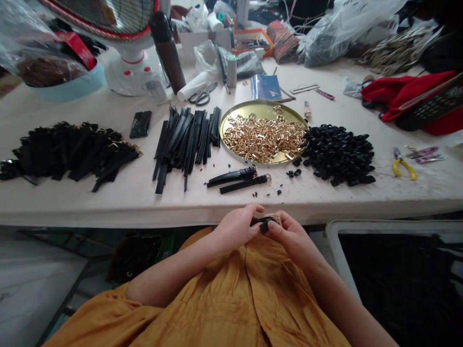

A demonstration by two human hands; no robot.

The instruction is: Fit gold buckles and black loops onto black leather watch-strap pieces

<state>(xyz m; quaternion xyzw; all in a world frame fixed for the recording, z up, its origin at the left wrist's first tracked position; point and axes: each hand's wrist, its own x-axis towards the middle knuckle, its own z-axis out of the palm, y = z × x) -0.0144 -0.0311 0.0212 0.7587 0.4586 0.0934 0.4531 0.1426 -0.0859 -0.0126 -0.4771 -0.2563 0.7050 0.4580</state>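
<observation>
Just below the table's front edge, my left hand [237, 225] and my right hand [289, 231] meet over my lap, both closed on a short black strap [263, 223] with a gold buckle at its right end. On the table right above them lie two finished black straps [238, 179] with gold buckles. A round gold tray [231, 123] full of gold buckles [264, 140] stands behind those. A heap of black loops [338, 153] lies to the tray's right. Plain black straps [186, 142] are spread to its left.
A big pile of black straps with gold ends [68, 154] lies far left. A phone [141, 124], scissors [203, 95], a fan base [132, 72], yellow pliers [403, 164] and red cloth [405, 94] are on the table. A dark bin [398, 270] stands at my right.
</observation>
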